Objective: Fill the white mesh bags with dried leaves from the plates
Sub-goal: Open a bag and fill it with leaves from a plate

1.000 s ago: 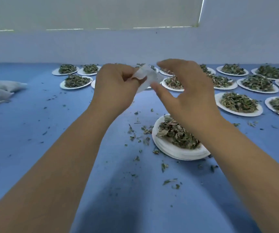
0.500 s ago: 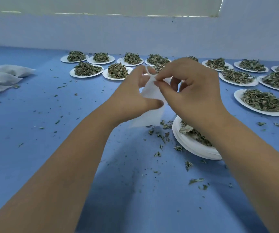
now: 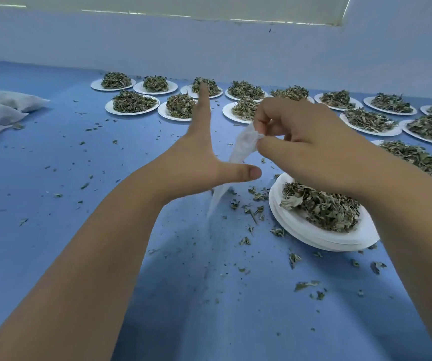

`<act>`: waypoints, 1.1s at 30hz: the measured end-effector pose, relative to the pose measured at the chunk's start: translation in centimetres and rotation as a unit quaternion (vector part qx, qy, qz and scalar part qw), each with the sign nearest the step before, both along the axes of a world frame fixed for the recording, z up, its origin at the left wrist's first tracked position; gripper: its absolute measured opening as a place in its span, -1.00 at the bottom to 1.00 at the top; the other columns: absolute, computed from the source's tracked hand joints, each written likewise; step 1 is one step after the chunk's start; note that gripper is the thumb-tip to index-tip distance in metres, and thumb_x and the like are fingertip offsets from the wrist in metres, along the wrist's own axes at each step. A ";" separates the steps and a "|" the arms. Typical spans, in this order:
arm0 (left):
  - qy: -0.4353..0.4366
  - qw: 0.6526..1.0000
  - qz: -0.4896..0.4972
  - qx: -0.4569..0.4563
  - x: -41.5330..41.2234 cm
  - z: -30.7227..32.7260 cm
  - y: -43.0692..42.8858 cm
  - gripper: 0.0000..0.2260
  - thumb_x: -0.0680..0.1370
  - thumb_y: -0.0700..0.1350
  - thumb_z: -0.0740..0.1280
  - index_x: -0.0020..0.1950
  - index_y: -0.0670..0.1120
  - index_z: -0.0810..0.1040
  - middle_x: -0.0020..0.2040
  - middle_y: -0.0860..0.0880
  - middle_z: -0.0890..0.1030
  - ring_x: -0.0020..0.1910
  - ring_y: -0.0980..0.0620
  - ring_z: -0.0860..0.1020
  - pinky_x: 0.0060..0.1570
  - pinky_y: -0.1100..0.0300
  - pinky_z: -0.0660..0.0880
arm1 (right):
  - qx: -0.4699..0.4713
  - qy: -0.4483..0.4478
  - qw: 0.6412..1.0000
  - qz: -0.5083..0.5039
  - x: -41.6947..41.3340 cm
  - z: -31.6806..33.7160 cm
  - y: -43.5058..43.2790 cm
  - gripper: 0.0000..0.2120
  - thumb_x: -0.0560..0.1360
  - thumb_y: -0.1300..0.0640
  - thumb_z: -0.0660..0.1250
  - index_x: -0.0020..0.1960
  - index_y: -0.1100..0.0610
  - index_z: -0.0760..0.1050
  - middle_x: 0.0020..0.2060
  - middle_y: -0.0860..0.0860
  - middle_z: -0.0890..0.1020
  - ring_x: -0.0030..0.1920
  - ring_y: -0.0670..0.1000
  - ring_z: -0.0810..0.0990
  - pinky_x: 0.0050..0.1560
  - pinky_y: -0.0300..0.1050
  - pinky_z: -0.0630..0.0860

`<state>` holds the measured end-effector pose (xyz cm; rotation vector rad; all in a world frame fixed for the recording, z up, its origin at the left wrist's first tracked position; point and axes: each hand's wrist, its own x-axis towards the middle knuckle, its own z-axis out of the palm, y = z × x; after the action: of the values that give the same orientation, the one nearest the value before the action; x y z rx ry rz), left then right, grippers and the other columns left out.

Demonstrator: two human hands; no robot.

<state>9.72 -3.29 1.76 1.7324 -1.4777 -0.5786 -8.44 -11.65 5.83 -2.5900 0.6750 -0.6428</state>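
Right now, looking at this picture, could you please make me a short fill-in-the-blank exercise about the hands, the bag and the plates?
1. The white mesh bag is pinched at its top by the fingers of the ____ hand.
2. The left hand is flat and open, holding ____.
3. The nearest plate carries a heap of dried ____.
4. The filled bags lie at the far ____ of the blue table.

Missing words: right; nothing; leaves; left
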 end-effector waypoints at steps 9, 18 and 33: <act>-0.032 0.984 -0.155 -0.083 -1.1 1.9 0.8 0.25 0.34 -0.13 0.64 0.61 0.07 -0.33 0.46 0.23 0.26 0.33 0.45 0.35 0.18 0.55 0.32 | -0.071 0.039 0.996 0.046 1.5 0.1 0.9 -0.93 0.49 0.06 0.28 -0.13 -0.04 0.53 -0.18 -0.19 0.60 -0.28 -0.29 0.49 -0.28 -0.40 0.34; 0.028 0.985 -0.070 -0.153 -1.5 -1.4 -1.3 -0.47 0.42 -0.21 0.43 0.35 0.00 0.39 -0.08 0.16 0.60 -0.10 0.27 0.58 -0.13 0.44 0.46 | -0.049 0.018 0.997 0.061 0.6 0.2 1.6 -0.86 0.54 -0.04 0.38 -0.17 -0.04 0.57 -0.15 -0.17 0.65 -0.15 -0.27 0.53 -0.22 -0.38 0.34; -0.260 0.964 -0.046 -0.011 -5.3 -1.6 -5.4 -0.57 0.38 -0.17 0.36 0.15 0.18 0.36 -0.17 0.12 0.42 -0.30 0.11 0.41 -0.39 0.20 0.31 | -0.026 0.208 0.975 -0.072 -8.2 -2.4 -3.7 -0.73 0.41 -0.17 0.48 0.10 -0.34 0.59 -0.12 -0.41 0.55 -0.11 -0.42 0.50 -0.29 -0.39 0.33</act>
<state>4.41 -8.72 0.17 1.8939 -1.9210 -0.1473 -16.67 -15.31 3.40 -2.7683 0.9921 -0.1533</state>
